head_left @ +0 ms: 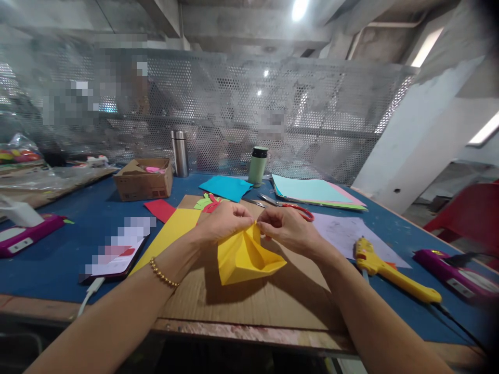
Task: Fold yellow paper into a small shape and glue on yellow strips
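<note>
- Yellow folded paper point(241, 262): at the dial's centre, over the cardboard sheet point(241, 311); its peak is up, an open pocket faces four o'clock, and a shadow falls below. Whether its lower edge touches the cardboard, I cannot tell.
- My left grip point(230, 221): at eleven o'clock of the paper, thumb and fingers closed on its peak; a beaded bracelet point(163, 275) circles this wrist.
- My right grip point(288, 226): at one o'clock, fingertips pinching the same peak, just beside the left.
- Yellow sheet point(171, 231): flat, ten o'clock, partly behind my left forearm.
- Phone point(127, 249): nine o'clock, white cable attached.
- Red and green paper pieces point(210, 202): eleven o'clock, beyond my left grip.
- Blue paper point(226, 188): near twelve, with the green bottle point(257, 169) just beside it.
- Scissors point(304, 212): one o'clock, red-handled, behind my right grip.
- Stacked coloured sheets point(315, 189): between one and two, farther off.
- Yellow glue gun point(397, 275): three o'clock, on its side on the blue bench point(58, 283).
</note>
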Action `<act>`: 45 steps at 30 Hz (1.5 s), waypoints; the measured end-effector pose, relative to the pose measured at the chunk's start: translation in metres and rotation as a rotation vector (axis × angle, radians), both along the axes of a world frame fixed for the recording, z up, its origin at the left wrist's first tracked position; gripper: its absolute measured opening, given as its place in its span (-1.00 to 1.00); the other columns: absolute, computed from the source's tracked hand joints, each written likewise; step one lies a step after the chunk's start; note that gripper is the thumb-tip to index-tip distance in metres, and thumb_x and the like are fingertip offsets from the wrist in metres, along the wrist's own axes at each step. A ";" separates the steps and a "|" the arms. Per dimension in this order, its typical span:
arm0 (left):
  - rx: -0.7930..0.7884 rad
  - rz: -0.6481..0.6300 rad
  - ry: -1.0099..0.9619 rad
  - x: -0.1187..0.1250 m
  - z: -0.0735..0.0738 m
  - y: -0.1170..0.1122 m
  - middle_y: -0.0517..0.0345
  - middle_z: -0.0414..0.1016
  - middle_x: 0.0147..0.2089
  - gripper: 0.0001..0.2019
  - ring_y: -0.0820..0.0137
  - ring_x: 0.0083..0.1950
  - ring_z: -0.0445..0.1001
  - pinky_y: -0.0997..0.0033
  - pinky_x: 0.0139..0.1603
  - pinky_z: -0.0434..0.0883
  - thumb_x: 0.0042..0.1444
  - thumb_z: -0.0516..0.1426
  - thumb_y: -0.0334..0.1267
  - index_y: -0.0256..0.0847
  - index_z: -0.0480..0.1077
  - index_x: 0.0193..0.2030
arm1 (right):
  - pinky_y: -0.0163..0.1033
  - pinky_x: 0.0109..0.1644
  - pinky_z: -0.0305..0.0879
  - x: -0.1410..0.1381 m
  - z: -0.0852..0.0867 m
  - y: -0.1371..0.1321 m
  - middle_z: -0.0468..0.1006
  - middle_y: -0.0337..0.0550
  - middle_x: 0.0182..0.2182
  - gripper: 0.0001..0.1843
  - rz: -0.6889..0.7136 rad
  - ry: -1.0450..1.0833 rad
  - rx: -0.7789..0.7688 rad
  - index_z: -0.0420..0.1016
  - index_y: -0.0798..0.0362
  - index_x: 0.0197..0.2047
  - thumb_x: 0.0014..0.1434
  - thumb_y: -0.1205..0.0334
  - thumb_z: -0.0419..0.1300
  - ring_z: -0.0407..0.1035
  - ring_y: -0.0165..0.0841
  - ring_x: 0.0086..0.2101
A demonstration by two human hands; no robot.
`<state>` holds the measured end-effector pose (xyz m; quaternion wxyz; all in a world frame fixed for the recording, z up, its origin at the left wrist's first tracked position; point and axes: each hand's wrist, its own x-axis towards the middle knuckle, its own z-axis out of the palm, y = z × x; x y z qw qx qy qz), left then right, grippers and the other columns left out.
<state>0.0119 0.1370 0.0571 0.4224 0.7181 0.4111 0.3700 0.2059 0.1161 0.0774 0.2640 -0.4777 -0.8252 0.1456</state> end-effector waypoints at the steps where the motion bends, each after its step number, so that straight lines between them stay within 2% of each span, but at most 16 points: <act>1: 0.002 -0.001 0.007 0.000 0.000 0.000 0.24 0.33 -0.44 -0.84 0.45 -0.39 0.26 0.45 -0.39 0.14 -0.03 0.20 -0.17 -0.23 0.43 -0.46 | -0.32 -0.41 0.15 0.000 0.000 -0.001 0.55 -0.22 -0.49 -0.87 -0.008 -0.010 0.010 0.51 0.10 -0.40 0.14 0.37 0.16 0.37 -0.42 -0.47; 5: 0.014 -0.012 0.039 -0.001 0.000 0.001 0.26 0.25 -0.47 -0.74 0.47 -0.42 0.20 0.46 -0.43 0.09 0.01 0.21 -0.09 -0.22 0.36 -0.52 | -0.32 -0.41 0.10 0.001 0.001 -0.002 0.51 -0.24 -0.51 -0.88 0.004 -0.071 0.063 0.49 0.10 -0.39 0.16 0.35 0.15 0.30 -0.44 -0.49; 7: 0.032 -0.012 0.046 -0.001 0.000 0.001 0.24 0.28 -0.46 -0.73 0.46 -0.41 0.23 0.46 -0.43 0.10 0.02 0.22 -0.07 -0.22 0.37 -0.51 | -0.31 -0.41 0.09 0.003 0.001 -0.002 0.51 -0.23 -0.50 -0.87 0.034 -0.085 0.078 0.49 0.09 -0.37 0.18 0.33 0.14 0.29 -0.43 -0.48; 10: 0.026 -0.043 -0.001 -0.001 0.001 0.001 0.22 0.38 -0.40 -0.82 0.44 -0.35 0.30 0.47 -0.36 0.19 0.02 0.21 -0.14 -0.22 0.44 -0.44 | -0.30 -0.40 0.11 0.006 -0.001 0.001 0.52 -0.19 -0.47 -0.83 0.068 -0.051 0.055 0.51 0.08 -0.33 0.22 0.29 0.10 0.31 -0.41 -0.47; 13: -0.024 -0.053 -0.089 0.001 0.001 0.000 0.23 0.40 -0.40 -0.85 0.45 -0.35 0.32 0.47 -0.33 0.22 0.00 0.21 -0.17 -0.22 0.45 -0.41 | -0.29 -0.40 0.15 0.008 -0.006 0.005 0.54 -0.17 -0.46 -0.85 0.086 0.041 -0.012 0.51 0.07 -0.31 0.20 0.25 0.12 0.33 -0.38 -0.45; 16: -0.034 -0.010 -0.152 0.002 0.001 0.002 0.26 0.39 -0.42 -0.83 0.47 -0.38 0.31 0.48 -0.36 0.21 -0.01 0.23 -0.15 -0.22 0.46 -0.39 | -0.28 -0.42 0.14 0.007 -0.012 0.011 0.49 -0.20 -0.49 -0.89 0.060 0.180 -0.085 0.47 0.06 -0.36 0.14 0.21 0.18 0.32 -0.37 -0.46; 22: -0.006 0.002 -0.193 0.000 -0.003 0.006 0.25 0.43 -0.42 -0.77 0.47 -0.40 0.34 0.49 -0.38 0.23 0.04 0.26 -0.07 -0.21 0.50 -0.34 | -0.26 -0.35 0.16 0.001 -0.015 0.011 0.41 -0.27 -0.48 -0.78 0.034 0.472 -0.240 0.45 0.07 -0.38 0.10 0.07 0.22 0.26 -0.42 -0.44; 31: -0.107 -0.028 -0.277 0.003 -0.002 0.004 0.24 0.48 -0.41 -0.78 0.46 -0.40 0.41 0.49 -0.38 0.30 0.02 0.28 -0.08 -0.20 0.49 -0.36 | -0.29 -0.39 0.09 -0.005 -0.010 0.003 0.38 -0.33 -0.51 -0.85 -0.001 0.674 -0.377 0.43 0.05 -0.43 -0.06 0.17 0.27 0.21 -0.46 -0.48; 39: -0.177 -0.027 -0.312 0.005 -0.004 0.000 0.26 0.47 -0.44 -0.85 0.49 -0.45 0.39 0.51 -0.44 0.28 -0.01 0.26 -0.16 -0.19 0.45 -0.41 | -0.30 -0.47 -0.04 -0.009 -0.011 0.002 0.31 -0.37 -0.55 -0.88 -0.014 0.700 -0.446 0.41 0.03 -0.42 -0.07 0.20 0.25 0.13 -0.48 -0.54; 45: -0.190 -0.002 -0.306 0.004 0.001 -0.001 0.25 0.46 -0.43 -0.83 0.49 -0.45 0.39 0.52 -0.45 0.27 -0.04 0.26 -0.16 -0.20 0.45 -0.39 | -0.30 -0.44 0.03 -0.006 -0.013 0.002 0.40 -0.31 -0.49 -0.81 -0.009 0.676 -0.413 0.41 0.03 -0.38 0.01 0.12 0.28 0.22 -0.45 -0.49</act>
